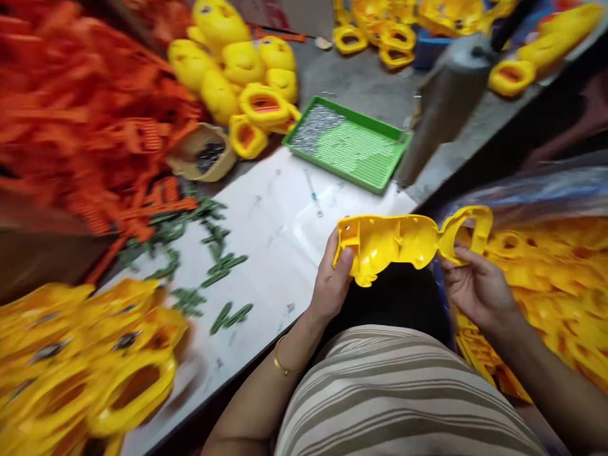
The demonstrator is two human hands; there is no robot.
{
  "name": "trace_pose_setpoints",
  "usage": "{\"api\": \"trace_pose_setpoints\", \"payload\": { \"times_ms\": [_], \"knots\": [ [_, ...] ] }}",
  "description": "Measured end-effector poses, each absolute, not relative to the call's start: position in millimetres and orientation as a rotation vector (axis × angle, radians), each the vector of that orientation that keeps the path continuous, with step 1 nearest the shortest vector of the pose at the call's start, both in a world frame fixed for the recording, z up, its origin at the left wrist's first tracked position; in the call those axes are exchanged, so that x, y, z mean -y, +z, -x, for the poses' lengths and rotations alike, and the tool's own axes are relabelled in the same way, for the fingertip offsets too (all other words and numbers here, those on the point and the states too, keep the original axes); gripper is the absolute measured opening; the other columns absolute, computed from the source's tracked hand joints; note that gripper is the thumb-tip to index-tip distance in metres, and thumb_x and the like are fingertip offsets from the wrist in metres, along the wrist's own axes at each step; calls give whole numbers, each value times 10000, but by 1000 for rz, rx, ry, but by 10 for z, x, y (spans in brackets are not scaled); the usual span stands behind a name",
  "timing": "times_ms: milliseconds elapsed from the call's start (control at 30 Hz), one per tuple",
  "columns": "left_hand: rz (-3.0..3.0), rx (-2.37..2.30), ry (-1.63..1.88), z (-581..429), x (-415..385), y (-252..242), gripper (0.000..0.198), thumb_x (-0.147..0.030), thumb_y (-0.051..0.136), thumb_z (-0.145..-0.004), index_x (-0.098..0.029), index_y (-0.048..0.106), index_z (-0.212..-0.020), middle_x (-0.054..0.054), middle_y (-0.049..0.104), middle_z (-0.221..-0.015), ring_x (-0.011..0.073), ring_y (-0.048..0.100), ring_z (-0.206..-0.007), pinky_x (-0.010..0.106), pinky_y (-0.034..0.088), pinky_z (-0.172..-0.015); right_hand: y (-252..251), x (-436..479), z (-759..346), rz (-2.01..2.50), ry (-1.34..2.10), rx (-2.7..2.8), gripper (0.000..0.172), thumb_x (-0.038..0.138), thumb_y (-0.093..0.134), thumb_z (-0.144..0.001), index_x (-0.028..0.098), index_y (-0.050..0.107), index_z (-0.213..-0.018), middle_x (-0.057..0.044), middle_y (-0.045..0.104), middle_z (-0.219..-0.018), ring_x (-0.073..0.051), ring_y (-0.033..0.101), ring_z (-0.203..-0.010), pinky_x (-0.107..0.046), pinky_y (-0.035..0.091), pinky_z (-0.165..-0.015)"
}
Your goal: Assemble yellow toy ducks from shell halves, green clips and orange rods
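Observation:
A yellow plastic toy shell half (380,240) with a ring-shaped handle is held between my two hands above my lap, its hollow inner side with ribs facing me. My left hand (332,278) closes on its left end, thumb over the near edge. At the other end, my right hand (477,285) pinches the handle near its lower edge. To the right, many similar yellow shell pieces (546,285) lie piled, partly behind my right forearm.
Green plastic parts (218,259) lie scattered on the white tabletop (270,228). Beyond them stands a green tray (351,183) of small metal pieces. Orange parts (95,114) heap up at left, near a bowl of dark pieces (204,152). Yellow shells (95,361) stack at front left.

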State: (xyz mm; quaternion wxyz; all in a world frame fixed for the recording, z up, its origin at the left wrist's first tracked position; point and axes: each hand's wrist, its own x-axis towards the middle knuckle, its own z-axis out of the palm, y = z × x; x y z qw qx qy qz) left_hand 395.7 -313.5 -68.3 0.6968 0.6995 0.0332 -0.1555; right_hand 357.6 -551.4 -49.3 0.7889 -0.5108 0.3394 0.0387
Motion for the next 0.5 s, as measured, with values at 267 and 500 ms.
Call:
{"api": "trace_pose_setpoints", "payload": {
  "times_ms": [267, 500],
  "knots": [
    [-1625, -194, -431, -4497, 1815, -830, 487, -567, 684, -783, -180, 658, -1078, 35, 702, -870, 136, 639, -695, 231, 512, -617, -682, 4876, -3487, 1915, 325, 249, 123, 338, 643, -878, 252, 730, -888, -23, 732, -703, -187, 693, -590, -305, 568, -557],
    [-1809, -24, -544, -4809, 1495, -742, 476, -592, 645, -798, -160, 756, -966, 50, 738, -860, 181, 662, -777, 261, 520, -678, -305, 4889, -3873, 2021, 514, 1111, 63, 291, 675, -844, 333, 720, -828, 8, 714, -699, -161, 636, -540, -265, 505, -446]
  ]
}}
